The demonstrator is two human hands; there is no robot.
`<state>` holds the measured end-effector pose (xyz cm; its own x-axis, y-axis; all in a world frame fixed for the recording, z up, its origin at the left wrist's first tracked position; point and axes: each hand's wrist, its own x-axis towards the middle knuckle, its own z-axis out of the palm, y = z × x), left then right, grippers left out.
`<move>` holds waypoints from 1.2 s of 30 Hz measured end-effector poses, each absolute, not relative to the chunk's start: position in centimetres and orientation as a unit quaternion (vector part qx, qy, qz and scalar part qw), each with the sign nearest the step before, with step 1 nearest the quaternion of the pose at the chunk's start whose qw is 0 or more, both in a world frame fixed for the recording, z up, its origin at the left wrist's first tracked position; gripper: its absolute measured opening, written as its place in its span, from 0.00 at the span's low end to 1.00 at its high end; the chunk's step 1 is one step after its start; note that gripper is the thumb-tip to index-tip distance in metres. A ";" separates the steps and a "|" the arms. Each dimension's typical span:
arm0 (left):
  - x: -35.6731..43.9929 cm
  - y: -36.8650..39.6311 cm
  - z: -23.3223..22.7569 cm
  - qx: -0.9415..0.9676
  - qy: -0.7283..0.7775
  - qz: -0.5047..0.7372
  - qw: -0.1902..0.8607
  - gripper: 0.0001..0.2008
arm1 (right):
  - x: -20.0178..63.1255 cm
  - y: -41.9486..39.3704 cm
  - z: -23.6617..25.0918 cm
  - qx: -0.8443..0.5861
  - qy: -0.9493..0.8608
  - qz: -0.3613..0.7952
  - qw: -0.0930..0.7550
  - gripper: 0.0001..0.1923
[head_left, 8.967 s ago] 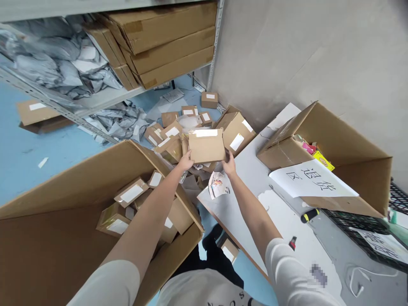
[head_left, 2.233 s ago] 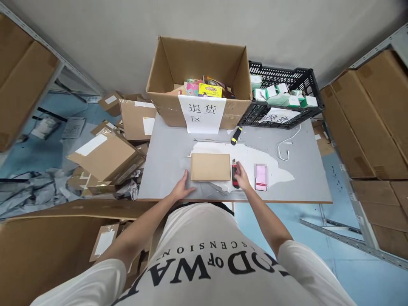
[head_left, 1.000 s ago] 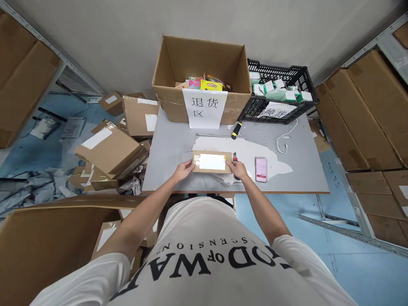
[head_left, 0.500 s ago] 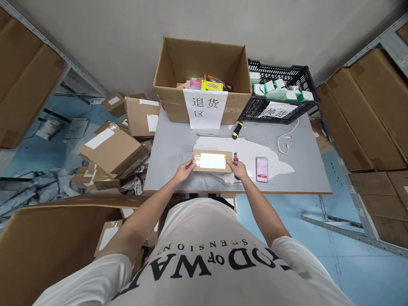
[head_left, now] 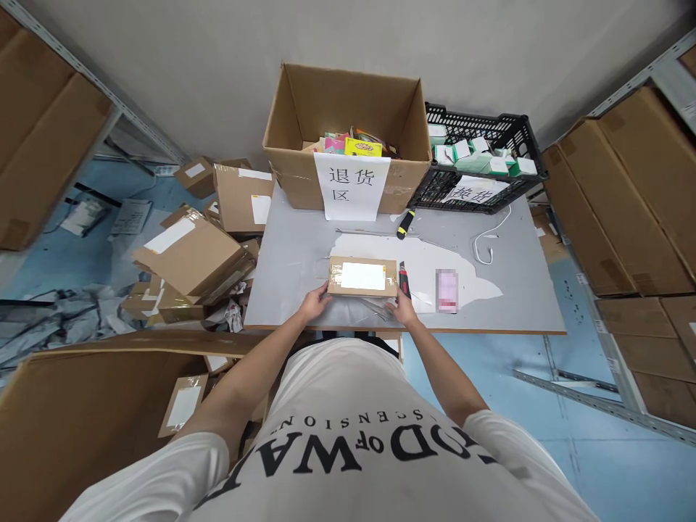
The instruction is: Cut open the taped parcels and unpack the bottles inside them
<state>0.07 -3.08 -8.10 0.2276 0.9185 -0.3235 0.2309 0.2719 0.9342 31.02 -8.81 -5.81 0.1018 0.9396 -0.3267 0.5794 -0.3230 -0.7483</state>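
Resting beside parcel: both hands, seemingly touching.

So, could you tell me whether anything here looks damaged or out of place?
Yes: the table top has a big white patch where its grey skin has peeled, and parcels lie tumbled on the floor left of it.

parcel on table, knife right
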 end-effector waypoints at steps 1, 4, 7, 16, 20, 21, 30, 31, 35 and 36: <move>0.3 -3.2 -8.2 0.534 0.546 0.293 0.576 0.32 | 30.7 -8.7 -5.8 -0.708 -0.535 0.402 0.226 0.38; 0.6 -3.3 -8.3 0.565 0.541 0.282 0.555 0.27 | 30.0 -8.3 -5.6 -0.715 -0.521 0.404 0.234 0.27; 0.5 -3.3 -7.7 0.585 0.538 0.268 0.544 0.25 | 30.1 -8.1 -5.2 -0.713 -0.525 0.405 0.229 0.21; -0.4 -1.6 -1.9 0.647 0.571 0.236 0.446 0.23 | 32.0 -6.5 -0.6 -0.685 -0.596 0.368 0.198 0.15; -0.2 -0.1 -1.0 0.644 0.598 0.229 0.418 0.22 | 32.4 -4.7 1.3 -0.696 -0.621 0.328 0.150 0.17; -0.1 0.2 -1.1 0.631 0.606 0.234 0.424 0.22 | 32.4 -4.3 1.5 -0.701 -0.621 0.321 0.140 0.19; 0.8 0.6 -4.9 0.542 0.593 0.262 0.534 0.29 | 31.9 -2.6 -0.9 -0.745 -0.577 0.319 0.102 0.22; 0.8 0.6 -5.3 0.536 0.585 0.270 0.545 0.32 | 31.9 -2.5 -1.2 -0.753 -0.567 0.318 0.104 0.22; 1.1 0.6 -6.3 0.492 0.551 0.318 0.595 0.41 | 32.0 -2.3 -2.3 -0.773 -0.524 0.332 0.134 0.21; 1.1 0.6 -6.4 0.482 0.547 0.324 0.603 0.42 | 32.0 -2.3 -2.6 -0.774 -0.514 0.340 0.145 0.21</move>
<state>1.11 0.62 -6.37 0.1918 0.9179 -0.3473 0.1381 0.3251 0.9355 32.03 -2.29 -2.58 0.2394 0.8948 -0.3769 0.6970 -0.4286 -0.5748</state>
